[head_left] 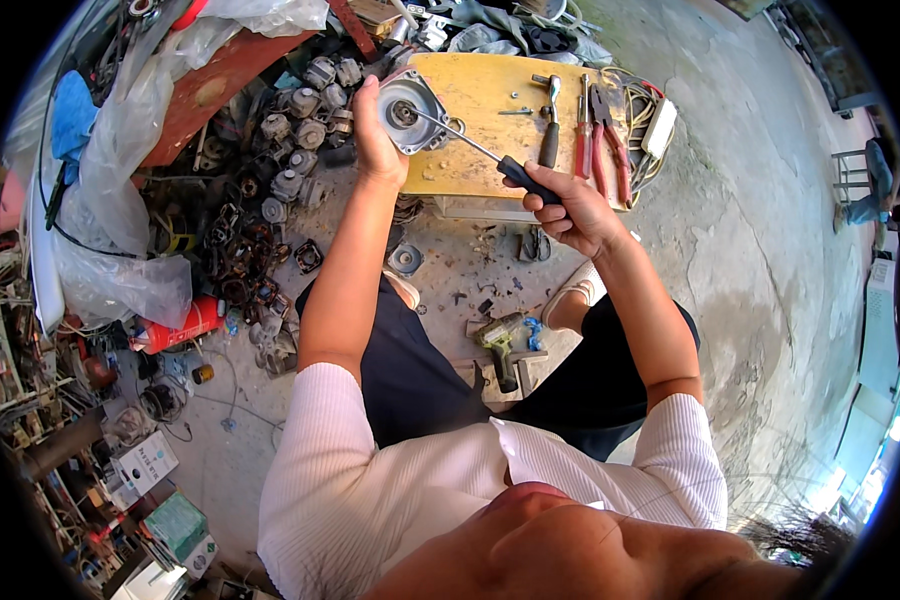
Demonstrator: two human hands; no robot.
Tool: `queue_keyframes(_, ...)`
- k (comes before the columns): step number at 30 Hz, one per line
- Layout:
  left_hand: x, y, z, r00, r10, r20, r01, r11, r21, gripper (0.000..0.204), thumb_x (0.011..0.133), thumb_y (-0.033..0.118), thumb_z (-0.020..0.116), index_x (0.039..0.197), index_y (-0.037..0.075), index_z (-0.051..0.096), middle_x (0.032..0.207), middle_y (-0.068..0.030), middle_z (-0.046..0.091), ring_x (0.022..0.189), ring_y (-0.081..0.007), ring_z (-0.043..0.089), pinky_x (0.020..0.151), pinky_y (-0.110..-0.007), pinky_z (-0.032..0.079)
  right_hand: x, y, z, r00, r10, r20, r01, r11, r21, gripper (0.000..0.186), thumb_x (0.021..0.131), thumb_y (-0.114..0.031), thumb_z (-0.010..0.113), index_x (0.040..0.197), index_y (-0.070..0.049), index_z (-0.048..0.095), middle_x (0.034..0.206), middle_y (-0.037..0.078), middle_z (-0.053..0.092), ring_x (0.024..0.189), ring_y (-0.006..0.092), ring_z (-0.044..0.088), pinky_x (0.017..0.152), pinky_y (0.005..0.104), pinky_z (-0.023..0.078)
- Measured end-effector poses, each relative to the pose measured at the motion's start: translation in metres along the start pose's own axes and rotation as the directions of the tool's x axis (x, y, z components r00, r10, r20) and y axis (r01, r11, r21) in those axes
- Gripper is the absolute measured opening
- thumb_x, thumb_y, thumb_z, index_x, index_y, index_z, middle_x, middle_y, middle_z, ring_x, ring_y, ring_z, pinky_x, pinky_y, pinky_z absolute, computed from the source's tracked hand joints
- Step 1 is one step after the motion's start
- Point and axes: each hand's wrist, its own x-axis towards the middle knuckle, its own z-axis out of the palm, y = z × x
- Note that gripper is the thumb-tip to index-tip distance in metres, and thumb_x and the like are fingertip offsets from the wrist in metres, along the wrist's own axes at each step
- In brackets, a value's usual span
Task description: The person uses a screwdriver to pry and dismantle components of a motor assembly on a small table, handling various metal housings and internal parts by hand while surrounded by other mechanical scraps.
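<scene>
- Yellow board carries a hammer and red-handled pliers at its right end, well clear of the work.
- Heap of small motor parts just left of the board; cordless drill lies on the floor between the person's legs.
- Round grey motor end cover rests on the board's left corner, face up.
- Left hand grasps the cover's left rim.
- Right hand is clenched on a black-handled screwdriver; long axis runs lower right to upper left, tip at the cover's centre.

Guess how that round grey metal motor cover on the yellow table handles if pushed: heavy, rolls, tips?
The motor cover looks like cast metal, so probably stiff and heavy for its size. Its round rim might roll if stood on edge. The left hand steadies it while the screwdriver presses in, suggesting it slides or tips unheld.
</scene>
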Motion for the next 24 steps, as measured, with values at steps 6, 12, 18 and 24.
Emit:
queue_keyframes(6, 0.002, 0.023, -0.004, 0.965, -0.168, 0.201, 0.162, 0.986, 0.042, 0.067, 0.096, 0.052, 0.035, 0.125, -0.005, 0.056, 0.112, -0.0200, 0.067, 0.098, -0.0338, 0.067, 0.091, -0.044, 0.053, -0.002, -0.007, -0.014, 0.998, 0.035, 0.059, -0.035, 0.999, -0.006, 0.036, 0.101, -0.034, 0.054, 0.113, -0.002, 0.062, 0.072, -0.003, 0.054, 0.048, -0.0023, 0.037, 0.037, 0.0132, 0.024)
queue_keyframes(12, -0.001, 0.029, -0.003, 0.937, -0.260, 0.235, 0.252, 0.966, 0.065, 0.068, 0.095, 0.053, 0.038, 0.124, -0.007, 0.056, 0.110, -0.0216, 0.067, 0.095, -0.0339, 0.069, 0.089, -0.043, 0.055, -0.009, -0.002, -0.003, 0.901, -0.429, -0.071, 0.260, 0.662, -0.703, 0.038, 0.099, -0.037, 0.058, 0.108, -0.002, 0.069, 0.079, 0.000, 0.065, 0.058, 0.0046, 0.052, 0.050, 0.0211, 0.041)
queue_keyframes(18, -0.003, 0.023, 0.001, 0.952, -0.263, 0.154, 0.255, 0.964, 0.069, 0.068, 0.094, 0.053, 0.040, 0.123, -0.006, 0.058, 0.108, -0.0204, 0.068, 0.094, -0.0338, 0.069, 0.089, -0.044, 0.054, -0.008, 0.012, 0.012, 0.727, -0.686, 0.043, 0.285, 0.243, -0.927, 0.037, 0.092, -0.030, 0.069, 0.112, 0.001, 0.069, 0.080, 0.006, 0.069, 0.067, 0.0119, 0.061, 0.064, 0.0285, 0.050)
queue_keyframes(24, -0.005, 0.018, 0.003, 0.967, -0.234, 0.103, 0.236, 0.972, -0.005, 0.066, 0.094, 0.053, 0.039, 0.121, -0.004, 0.058, 0.107, -0.0197, 0.068, 0.093, -0.0327, 0.069, 0.090, -0.044, 0.054, -0.004, 0.023, 0.019, 0.711, -0.703, 0.024, 0.300, 0.272, -0.914, 0.037, 0.094, -0.033, 0.066, 0.108, 0.001, 0.071, 0.071, 0.004, 0.065, 0.060, 0.0111, 0.055, 0.058, 0.0279, 0.047)
